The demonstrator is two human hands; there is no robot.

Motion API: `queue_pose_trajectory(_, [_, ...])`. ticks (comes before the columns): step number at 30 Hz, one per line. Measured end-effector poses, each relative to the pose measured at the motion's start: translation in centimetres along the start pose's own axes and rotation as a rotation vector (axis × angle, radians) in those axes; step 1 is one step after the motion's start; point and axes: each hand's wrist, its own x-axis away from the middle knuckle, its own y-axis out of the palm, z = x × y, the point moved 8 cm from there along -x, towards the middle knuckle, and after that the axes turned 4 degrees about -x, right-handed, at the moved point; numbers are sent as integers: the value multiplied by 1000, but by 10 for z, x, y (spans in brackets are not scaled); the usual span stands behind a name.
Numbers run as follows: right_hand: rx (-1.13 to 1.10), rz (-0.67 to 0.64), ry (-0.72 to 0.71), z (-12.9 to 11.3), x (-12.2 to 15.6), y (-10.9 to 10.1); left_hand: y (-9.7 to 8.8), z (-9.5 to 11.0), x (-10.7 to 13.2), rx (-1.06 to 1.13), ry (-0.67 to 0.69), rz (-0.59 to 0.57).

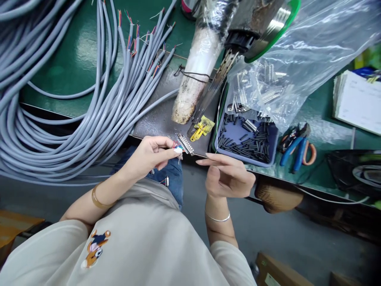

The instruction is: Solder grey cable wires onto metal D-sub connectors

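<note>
My left hand [157, 154] is closed in a pinch at the back of a metal D-sub connector [185, 144]. Thin coloured wires [176, 147] run from its pins into my fingers. To the right, my right hand [228, 174] hovers by the table edge, fingers loosely bent and apart, with nothing visible in it. Just beyond the connector lies a yellow clip-like piece [201, 128], under the tip of a soldering iron [212, 85]. The iron rests by a white, plastic-wrapped roll [195, 67] tied with dark wire.
Grey cables [98, 115] with stripped ends cover the left side. A blue tray [272, 153] holds black tubing pieces and connectors, beside a clear bag [268, 95]. Farther right are blue-handled pliers [297, 153] and paper [361, 101]. A green-rimmed solder spool [275, 31] stands behind.
</note>
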Motion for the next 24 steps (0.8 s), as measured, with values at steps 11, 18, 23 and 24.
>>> queue_pose_trajectory(11, [71, -241, 68, -10, -5, 39, 10, -4, 18, 25, 7, -102])
queue_pose_trajectory(18, [-66, -190, 250, -8, -3, 39, -2, 4, 30, -136, 97, 37])
queue_pose_trajectory(23, [-231, -155, 478, 1, -4, 38, -4, 9, 33, -72, 246, 17])
queue_pose_trajectory(24, [-275, -149, 543, 4, -4, 39, -3, 10, 33, -48, 276, -6])
